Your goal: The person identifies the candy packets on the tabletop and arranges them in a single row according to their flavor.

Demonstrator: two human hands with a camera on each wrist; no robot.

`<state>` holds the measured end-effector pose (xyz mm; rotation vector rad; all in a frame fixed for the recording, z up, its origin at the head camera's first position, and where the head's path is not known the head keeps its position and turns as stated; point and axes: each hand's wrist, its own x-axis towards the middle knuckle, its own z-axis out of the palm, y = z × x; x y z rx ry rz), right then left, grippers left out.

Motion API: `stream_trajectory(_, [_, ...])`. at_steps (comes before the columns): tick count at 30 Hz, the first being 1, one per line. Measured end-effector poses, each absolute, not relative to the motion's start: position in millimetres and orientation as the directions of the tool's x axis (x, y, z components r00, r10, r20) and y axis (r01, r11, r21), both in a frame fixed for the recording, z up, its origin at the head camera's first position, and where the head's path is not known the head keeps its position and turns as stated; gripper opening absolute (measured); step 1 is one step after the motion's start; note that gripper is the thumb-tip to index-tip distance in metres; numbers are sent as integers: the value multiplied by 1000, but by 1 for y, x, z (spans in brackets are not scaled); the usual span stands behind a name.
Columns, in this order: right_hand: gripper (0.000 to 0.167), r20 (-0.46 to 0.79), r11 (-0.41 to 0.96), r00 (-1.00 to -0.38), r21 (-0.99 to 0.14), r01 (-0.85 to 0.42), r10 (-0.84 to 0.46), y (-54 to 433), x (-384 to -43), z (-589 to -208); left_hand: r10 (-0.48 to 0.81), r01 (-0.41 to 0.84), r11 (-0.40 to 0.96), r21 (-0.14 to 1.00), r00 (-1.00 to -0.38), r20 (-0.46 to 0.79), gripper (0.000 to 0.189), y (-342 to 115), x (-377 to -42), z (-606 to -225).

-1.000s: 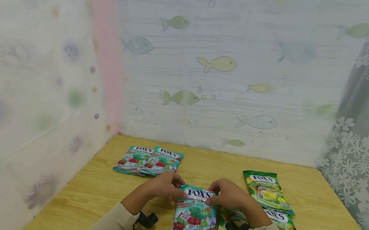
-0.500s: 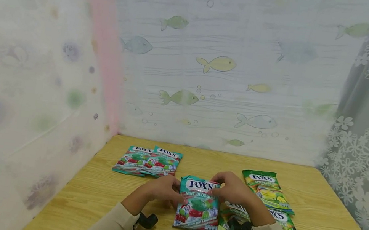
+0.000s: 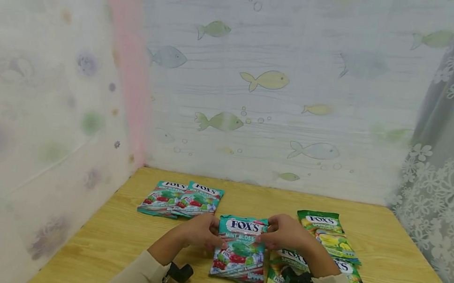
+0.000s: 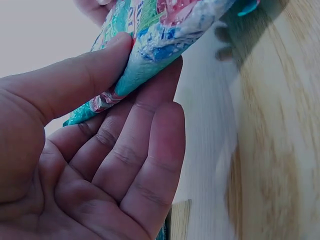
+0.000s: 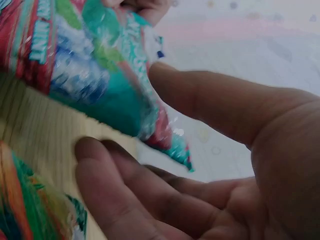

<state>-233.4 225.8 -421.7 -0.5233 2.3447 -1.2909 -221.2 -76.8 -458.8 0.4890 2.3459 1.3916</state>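
Left wrist, narrow grip point(image 4: 95, 150) pinching teal packet point(image 4: 157, 42)

Head cam looks forward-down over counter point(image 3: 111, 250), wide; both wrist cams sit palm-side, tight on same held teal bag point(image 3: 240, 251).

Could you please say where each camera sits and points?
Head: on the head, facing forward and down at the table; left hand, right hand and sleeves show.
Left wrist: on that wrist, facing the teal packet; left hand near, right beyond.
Right wrist: likewise, facing the packet; right hand near, left beyond.
Wrist views share the packet.
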Motion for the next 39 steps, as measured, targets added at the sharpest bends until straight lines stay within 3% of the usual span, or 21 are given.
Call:
stream_trajectory(4, [39, -223, 507, -788, -852, -129, -574, 226, -233, -425, 479, 106, 424, 899, -869, -123, 24, -79, -223, -460])
stream_trajectory(6, [29, -234, 505, -770, -853, -130, -593, 225, -233, -427, 483, 103, 404, 909, -868, -117, 26, -81, -223, -460])
stream_trajectory(11, [30, -237, 487, -758, -865, -119, -607, 225, -234, -430, 500, 118, 372, 921, -861, -92, 40, -82, -222, -458])
stream_trajectory(23, [33, -174, 436, -777, -889, -141, -605, 226, -235, -426, 476, 106, 322, 941, -877, -64, 42, -82, -224, -453])
stream_trajectory(26, [33, -143, 419, -799, -896, -146, -585, 228, -237, -425, 437, 67, 277, 959, -897, -63, 27, -82, -225, -452])
stream_trajectory(31, [34, -124, 405, -825, -905, -135, -552, 230, -241, -424, 378, 6, 222, 975, -922, -80, 67, -82, -226, -450])
stream_trajectory(39, [32, -98, 415, -831, -894, -167, -547, 226, -240, -421, 361, -22, 238, 971, -926, -110, 68, -83, -227, -454])
